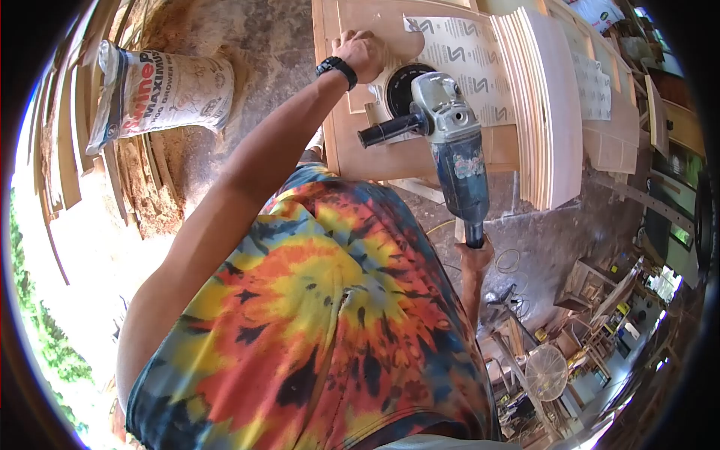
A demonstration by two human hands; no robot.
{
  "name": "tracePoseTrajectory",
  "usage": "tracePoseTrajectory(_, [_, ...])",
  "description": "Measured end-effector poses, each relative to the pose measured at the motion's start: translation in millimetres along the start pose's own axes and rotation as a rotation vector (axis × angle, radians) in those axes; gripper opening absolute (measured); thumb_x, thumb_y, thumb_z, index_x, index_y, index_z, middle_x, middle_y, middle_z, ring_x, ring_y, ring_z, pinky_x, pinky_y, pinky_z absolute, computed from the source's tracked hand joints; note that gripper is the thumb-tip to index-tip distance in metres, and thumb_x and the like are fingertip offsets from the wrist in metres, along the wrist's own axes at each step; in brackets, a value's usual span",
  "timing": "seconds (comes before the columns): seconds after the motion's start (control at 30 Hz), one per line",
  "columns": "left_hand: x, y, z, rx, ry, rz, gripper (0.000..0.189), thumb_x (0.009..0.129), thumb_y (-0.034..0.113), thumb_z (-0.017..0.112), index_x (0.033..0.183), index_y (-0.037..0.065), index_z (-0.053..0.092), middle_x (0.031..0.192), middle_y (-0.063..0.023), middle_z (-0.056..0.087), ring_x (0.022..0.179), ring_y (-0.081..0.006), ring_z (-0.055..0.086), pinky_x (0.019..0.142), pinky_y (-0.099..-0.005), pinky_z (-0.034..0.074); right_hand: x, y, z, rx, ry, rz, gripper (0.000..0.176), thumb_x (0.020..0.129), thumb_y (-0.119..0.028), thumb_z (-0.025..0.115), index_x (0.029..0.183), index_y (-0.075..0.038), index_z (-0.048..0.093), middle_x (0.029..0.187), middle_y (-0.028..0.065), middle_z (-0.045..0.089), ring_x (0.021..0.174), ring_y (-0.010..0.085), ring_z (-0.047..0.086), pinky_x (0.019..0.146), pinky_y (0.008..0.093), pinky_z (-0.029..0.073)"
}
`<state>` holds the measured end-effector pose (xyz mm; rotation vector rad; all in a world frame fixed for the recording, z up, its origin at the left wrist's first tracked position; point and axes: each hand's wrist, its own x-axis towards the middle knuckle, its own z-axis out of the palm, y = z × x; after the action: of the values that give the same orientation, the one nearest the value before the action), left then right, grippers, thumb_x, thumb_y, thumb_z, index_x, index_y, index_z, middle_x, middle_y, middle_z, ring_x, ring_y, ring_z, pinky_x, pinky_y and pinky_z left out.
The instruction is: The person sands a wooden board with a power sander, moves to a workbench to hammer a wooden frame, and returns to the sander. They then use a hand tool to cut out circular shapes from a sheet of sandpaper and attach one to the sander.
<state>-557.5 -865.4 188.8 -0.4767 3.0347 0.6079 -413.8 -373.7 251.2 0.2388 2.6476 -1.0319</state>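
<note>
An angle grinder (pixel 457 161) with a grey metal head and a dark round disc (pixel 405 88) lies across the wooden bench top. Its side handle (pixel 390 129) sticks out to the left with no hand on it. My right hand (pixel 475 253) is closed around the rear end of the grinder, below the bench edge. My left hand (pixel 358 56), with a black watch on the wrist, presses down with bent fingers on a light wooden piece (pixel 401 41) just beside the disc. The disc hides part of that piece.
Printed paper sheets (pixel 457 56) cover part of the bench top (pixel 349 154). A stack of curved wooden strips (pixel 536 112) stands to the right. On the left, a printed feed sack (pixel 172 90) lies near planks and sawdust. A fan (pixel 546 371) and wooden clutter fill the lower right.
</note>
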Motion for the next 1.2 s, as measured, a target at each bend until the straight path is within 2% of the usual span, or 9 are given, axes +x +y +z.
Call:
tracePoseTrajectory(0.1, [-1,3,-3,-0.012,-0.018,0.006,0.038,0.08,0.022,0.061,0.117,0.024,0.068,0.139,-0.0038,0.055,0.139,-0.0339,0.038,0.109,-0.0564,0.032,5,6,3,0.029,-0.022,-0.069,0.027,0.06,-0.002,0.081,0.08,0.001,0.063,0.066,0.0029,0.057,0.059,0.0155,0.053,0.059,0.0354,0.046])
tracePoseTrajectory(0.27, [-11,-12,12,-0.034,0.115,0.054,0.038,0.083,0.029,0.066,0.12,0.017,0.067,0.138,-0.0059,0.054,0.136,-0.0319,0.042,0.111,-0.0534,0.031,16,22,10,-0.003,-0.063,-0.057,0.031,0.059,-0.003,0.085,0.08,0.001,0.063,0.065,0.0017,0.056,0.058,0.0148,0.052,0.058,0.0353,0.046])
tracePoseTrajectory(0.5, [-47,-15,23,-0.074,0.258,0.016,0.057,0.083,0.038,0.073,0.137,0.021,0.06,0.144,-0.0054,0.054,0.14,-0.0319,0.04,0.113,-0.0534,0.031,25,22,0,-0.031,-0.161,-0.124,0.032,0.059,-0.007,0.085,0.081,-0.001,0.063,0.067,0.0013,0.056,0.061,0.0145,0.051,0.059,0.0346,0.046])
tracePoseTrajectory(0.6, [-56,-15,35,0.127,0.097,0.332,0.064,0.094,0.042,0.064,0.152,0.023,0.046,0.161,-0.0025,0.039,0.154,-0.0332,0.021,0.117,-0.0647,0.017,22,12,0,-0.04,-0.162,-0.101,0.03,0.06,-0.009,0.082,0.081,-0.002,0.062,0.068,0.0006,0.054,0.062,0.0145,0.049,0.06,0.0345,0.046])
tracePoseTrajectory(0.7, [-76,-7,49,0.061,0.028,0.342,0.065,0.096,0.047,0.058,0.154,0.022,0.043,0.16,-0.0014,0.041,0.154,-0.0344,0.021,0.119,-0.0653,0.012,17,14,1,-0.039,-0.173,-0.093,0.027,0.061,-0.009,0.078,0.08,-0.001,0.061,0.067,0.0006,0.053,0.061,0.0153,0.048,0.06,0.0345,0.046])
tracePoseTrajectory(0.83, [-88,0,54,0.059,0.082,0.29,0.08,0.091,0.056,0.058,0.157,0.018,0.036,0.162,-0.0044,0.038,0.154,-0.0369,0.018,0.117,-0.07,0.007,9,-3,2,-0.084,-0.184,-0.064,0.028,0.061,-0.01,0.077,0.082,0.001,0.061,0.069,0.0038,0.056,0.063,0.0187,0.053,0.062,0.0355,0.046])
tracePoseTrajectory(1.0, [-95,-1,68,0.07,0.099,0.293,0.114,0.069,0.037,0.08,0.163,0.02,0.018,0.167,-0.0021,0.025,0.155,-0.0359,0.015,0.117,-0.0711,0.004,11,-6,-2,-0.17,-0.208,-0.097,0.031,0.062,-0.012,0.077,0.086,0.002,0.063,0.07,0.0078,0.059,0.064,0.0227,0.056,0.064,0.037,0.048])
tracePoseTrajectory(1.13, [-101,-2,64,-0.001,0.05,0.27,0.096,0.08,0.046,0.069,0.161,0.02,0.025,0.165,-0.0033,0.03,0.155,-0.0345,0.016,0.117,-0.0709,0.006,18,10,2,-0.186,-0.209,-0.194,0.031,0.064,-0.013,0.077,0.088,0.002,0.064,0.071,0.0097,0.061,0.065,0.0238,0.058,0.065,0.038,0.049])
tracePoseTrajectory(1.2, [-105,-6,74,-0.003,0.088,0.282,0.103,0.073,0.052,0.073,0.16,0.02,0.028,0.165,-0.0037,0.031,0.154,-0.0328,0.021,0.117,-0.0708,0.008,21,19,4,-0.202,-0.232,-0.201,0.034,0.066,-0.013,0.077,0.093,0.003,0.065,0.073,0.0127,0.063,0.066,0.0255,0.06,0.067,0.04,0.05])
